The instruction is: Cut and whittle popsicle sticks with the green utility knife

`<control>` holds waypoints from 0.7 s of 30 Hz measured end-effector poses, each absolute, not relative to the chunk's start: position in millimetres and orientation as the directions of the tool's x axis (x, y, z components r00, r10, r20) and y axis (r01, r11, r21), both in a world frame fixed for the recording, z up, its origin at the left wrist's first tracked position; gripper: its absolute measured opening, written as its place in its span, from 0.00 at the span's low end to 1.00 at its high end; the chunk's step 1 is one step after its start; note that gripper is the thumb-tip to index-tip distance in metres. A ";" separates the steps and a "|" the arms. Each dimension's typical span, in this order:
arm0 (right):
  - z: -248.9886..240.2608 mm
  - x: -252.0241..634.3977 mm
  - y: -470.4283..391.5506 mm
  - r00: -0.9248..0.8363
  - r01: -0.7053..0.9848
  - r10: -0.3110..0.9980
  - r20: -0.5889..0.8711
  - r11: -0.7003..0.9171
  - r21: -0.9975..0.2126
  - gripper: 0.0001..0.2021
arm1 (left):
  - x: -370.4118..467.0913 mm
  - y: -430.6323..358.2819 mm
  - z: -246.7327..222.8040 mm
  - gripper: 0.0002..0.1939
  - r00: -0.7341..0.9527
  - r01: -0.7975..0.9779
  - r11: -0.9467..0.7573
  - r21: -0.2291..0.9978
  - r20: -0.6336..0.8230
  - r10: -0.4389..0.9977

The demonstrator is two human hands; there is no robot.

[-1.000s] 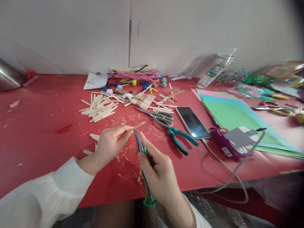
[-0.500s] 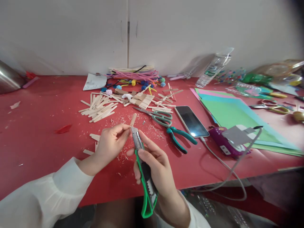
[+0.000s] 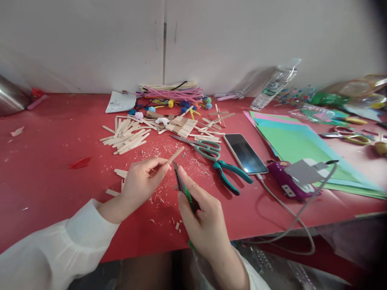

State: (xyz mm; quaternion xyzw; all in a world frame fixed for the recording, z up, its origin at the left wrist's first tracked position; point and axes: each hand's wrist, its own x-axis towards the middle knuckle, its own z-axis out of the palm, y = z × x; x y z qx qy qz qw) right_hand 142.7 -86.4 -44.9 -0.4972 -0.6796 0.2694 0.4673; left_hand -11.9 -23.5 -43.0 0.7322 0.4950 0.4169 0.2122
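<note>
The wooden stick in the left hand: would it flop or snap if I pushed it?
The wooden stick probably wouldn't flop: it juts out straight from the left hand. It's likely light too: just a pinch holds it up. Being so thin, it might snap if pushed hard.

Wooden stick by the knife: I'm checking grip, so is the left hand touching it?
Touching: the head view shows the left hand pinching the wooden stick, with no gap between them.

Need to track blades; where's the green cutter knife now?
In the head view, just below centre, the green cutter knife is gripped in the right hand, its tip near the wooden stick in the left hand.
</note>
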 end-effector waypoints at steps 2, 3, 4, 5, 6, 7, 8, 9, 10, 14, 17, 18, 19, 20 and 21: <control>-43.5 143.1 -86.4 -0.071 0.426 0.927 0.369 0.363 -0.829 0.23 | -11.4 -23.7 -43.2 0.09 0.173 0.557 -0.434 0.708 0.413 0.894; -42.8 143.3 -86.4 -0.072 0.424 0.927 0.368 0.363 -0.830 0.23 | -11.4 -23.7 -43.3 0.09 0.177 0.562 -0.439 0.701 0.417 0.892; -42.2 143.5 -86.3 -0.071 0.420 0.930 0.361 0.356 -0.835 0.24 | -11.5 -23.7 -43.5 0.09 0.180 0.566 -0.443 0.695 0.420 0.889; -41.6 143.7 -86.2 -0.068 0.415 0.935 0.349 0.345 -0.842 0.24 | -11.7 -23.6 -43.6 0.09 0.183 0.570 -0.447 0.690 0.424 0.887; -41.3 143.9 -86.1 -0.063 0.409 0.941 0.332 0.328 -0.852 0.24 | -11.9 -23.6 -43.6 0.09 0.184 0.575 -0.449 0.685 0.426 0.886; -41.2 144.1 -85.9 -0.058 0.399 0.949 0.309 0.306 -0.864 0.25 | -12.2 -23.6 -43.7 0.09 0.186 0.579 -0.450 0.680 0.427 0.885; -41.3 144.4 -85.8 -0.056 0.386 0.956 0.287 0.286 -0.877 0.25 | -12.4 -23.7 -43.7 0.09 0.188 0.583 -0.453 0.675 0.430 0.883; -41.6 144.6 -85.6 -0.057 0.370 0.962 0.266 0.268 -0.889 0.25 | -12.6 -23.8 -43.8 0.10 0.190 0.587 -0.454 0.670 0.431 0.882; -41.9 144.9 -85.5 -0.059 0.354 0.966 0.253 0.257 -0.899 0.25 | -12.7 -23.9 -43.8 0.10 0.193 0.590 -0.456 0.666 0.432 0.881; -42.1 145.2 -86.0 -0.065 0.348 0.973 0.224 0.232 -0.908 0.25 | -12.7 -24.3 -44.0 0.10 0.219 0.608 -0.481 0.631 0.449 0.866; -40.7 144.1 -87.1 -0.070 0.357 0.978 0.194 0.206 -0.911 0.25 | -12.7 -24.0 -44.6 0.10 0.247 0.630 -0.519 0.578 0.484 0.839; -40.2 143.7 -87.5 -0.072 0.352 0.980 0.183 0.197 -0.915 0.25 | -12.8 -23.8 -45.0 0.10 0.256 0.639 -0.533 0.555 0.500 0.827; -39.8 143.4 -88.0 -0.074 0.347 0.982 0.171 0.186 -0.919 0.25 | -12.9 -23.5 -45.5 0.10 0.265 0.649 -0.546 0.530 0.515 0.815; -39.3 143.2 -88.4 -0.073 0.342 0.985 0.156 0.172 -0.924 0.25 | -12.9 -23.3 -46.0 0.11 0.274 0.660 -0.556 0.505 0.527 0.805; -39.0 143.2 -88.8 -0.071 0.334 0.988 0.138 0.154 -0.930 0.25 | -13.0 -23.0 -46.4 0.11 0.284 0.673 -0.563 0.480 0.535 0.796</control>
